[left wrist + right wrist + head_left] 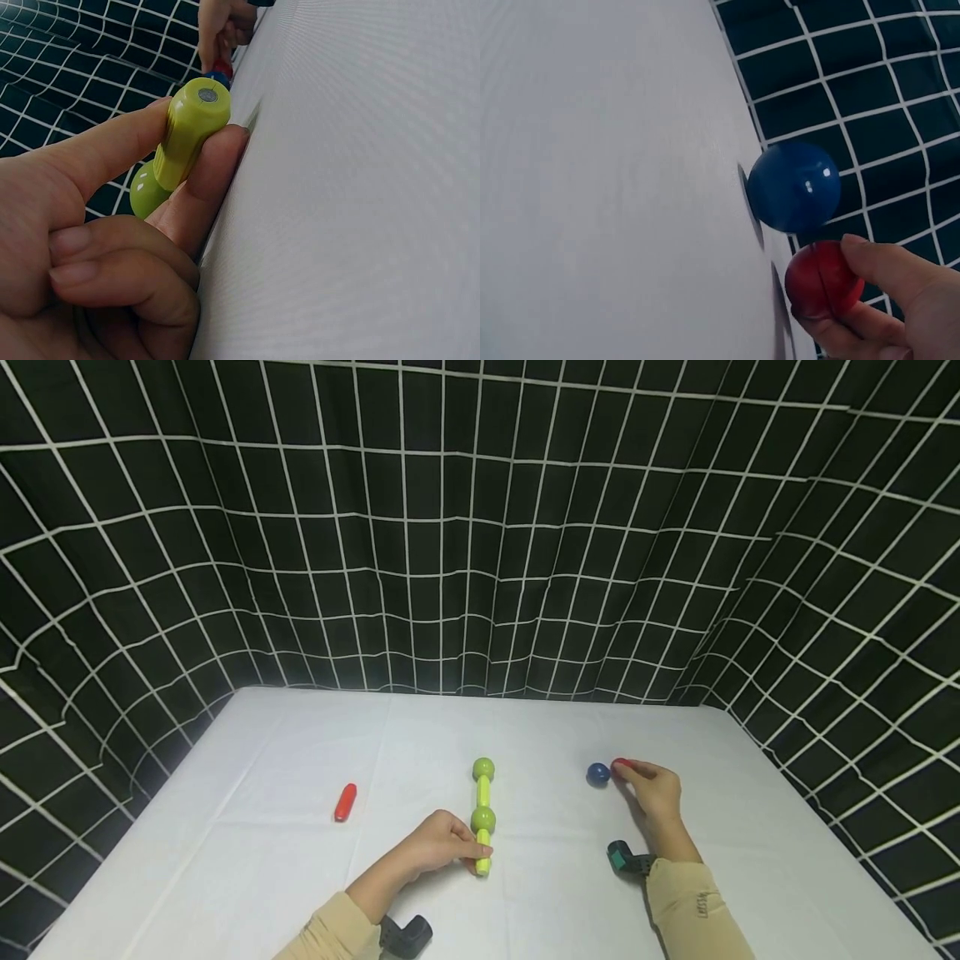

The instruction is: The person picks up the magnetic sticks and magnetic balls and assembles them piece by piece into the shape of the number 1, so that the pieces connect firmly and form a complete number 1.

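A red capsule [345,802] lay on the white table [300,752] — well left, alone — before a black gridded curtain [480,527].

In the head view the red ball [622,766] is mostly hidden under the right hand's [654,793] fingertips; the near end of the green rod [483,810] is covered by the left hand [442,843]. In the left wrist view the rod's far end is out of sight; the right wrist view cuts the right hand at the frame's edge.
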A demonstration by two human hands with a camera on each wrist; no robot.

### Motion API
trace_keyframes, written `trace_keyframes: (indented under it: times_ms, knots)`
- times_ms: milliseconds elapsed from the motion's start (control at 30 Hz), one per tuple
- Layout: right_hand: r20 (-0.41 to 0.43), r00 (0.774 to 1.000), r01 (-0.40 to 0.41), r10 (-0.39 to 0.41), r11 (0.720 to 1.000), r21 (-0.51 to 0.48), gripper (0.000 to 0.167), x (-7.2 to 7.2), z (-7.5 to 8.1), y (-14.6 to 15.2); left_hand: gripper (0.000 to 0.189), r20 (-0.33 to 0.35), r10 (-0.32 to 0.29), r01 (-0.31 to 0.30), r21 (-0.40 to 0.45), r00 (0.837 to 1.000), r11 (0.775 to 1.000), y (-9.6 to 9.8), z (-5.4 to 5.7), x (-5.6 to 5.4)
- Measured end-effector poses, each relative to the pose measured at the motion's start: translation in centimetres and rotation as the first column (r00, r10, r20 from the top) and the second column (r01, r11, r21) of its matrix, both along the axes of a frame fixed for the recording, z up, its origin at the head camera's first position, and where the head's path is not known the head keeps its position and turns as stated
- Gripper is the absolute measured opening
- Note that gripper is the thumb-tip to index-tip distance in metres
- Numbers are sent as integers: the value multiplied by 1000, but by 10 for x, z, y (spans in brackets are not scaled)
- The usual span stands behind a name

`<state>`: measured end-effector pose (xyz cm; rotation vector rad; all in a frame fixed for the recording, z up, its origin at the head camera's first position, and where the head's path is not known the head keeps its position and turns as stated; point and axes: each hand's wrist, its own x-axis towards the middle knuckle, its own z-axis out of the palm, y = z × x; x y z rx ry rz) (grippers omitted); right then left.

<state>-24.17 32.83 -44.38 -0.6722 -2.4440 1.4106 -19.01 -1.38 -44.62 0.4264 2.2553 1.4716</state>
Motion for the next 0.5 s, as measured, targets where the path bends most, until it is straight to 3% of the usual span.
trace_keyframes:
  times_ms: [500]
  knots:
    - [-4, 999, -51, 51, 997, -64, 54, 19, 17, -5, 26, 25, -4, 3, 6, 1000, 1000, -1, 1, 0]
